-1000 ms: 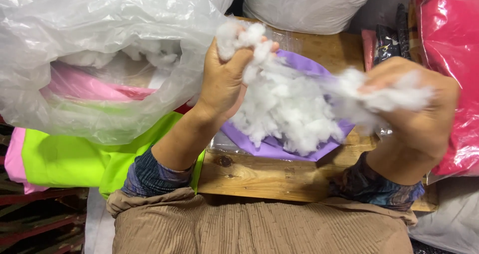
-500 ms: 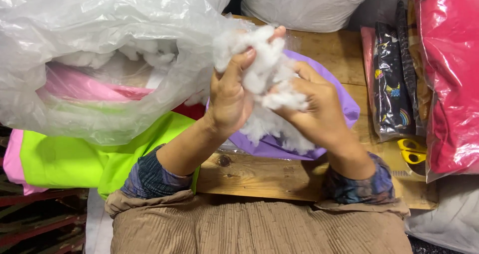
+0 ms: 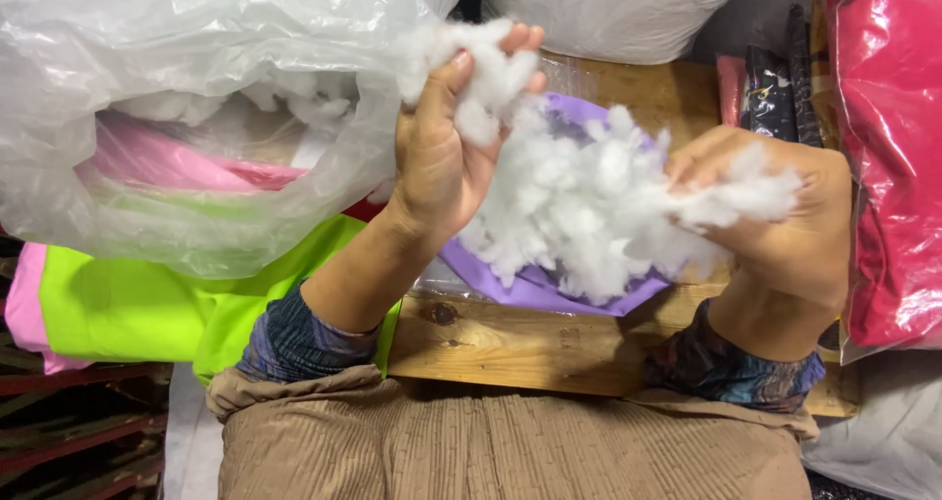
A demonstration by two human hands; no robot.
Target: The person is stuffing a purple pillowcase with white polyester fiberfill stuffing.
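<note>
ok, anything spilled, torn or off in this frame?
Nothing stands out. The left hand and right hand grip a clump of white fibre stuffing, stretched between them above a purple fabric piece on the wooden table. More stuffing sits inside the clear plastic bag; none has spilled.

Sewing workshop: stuffing sack (image 3: pixel 196 98), bagged fabrics (image 3: pixel 888 157), wooden bench (image 3: pixel 549 348).

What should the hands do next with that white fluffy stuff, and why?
Probably pull a little farther apart: the left hand and right hand each grip an end of the white stuffing, which stretches between them above the purple cover, still clumpy.
</note>
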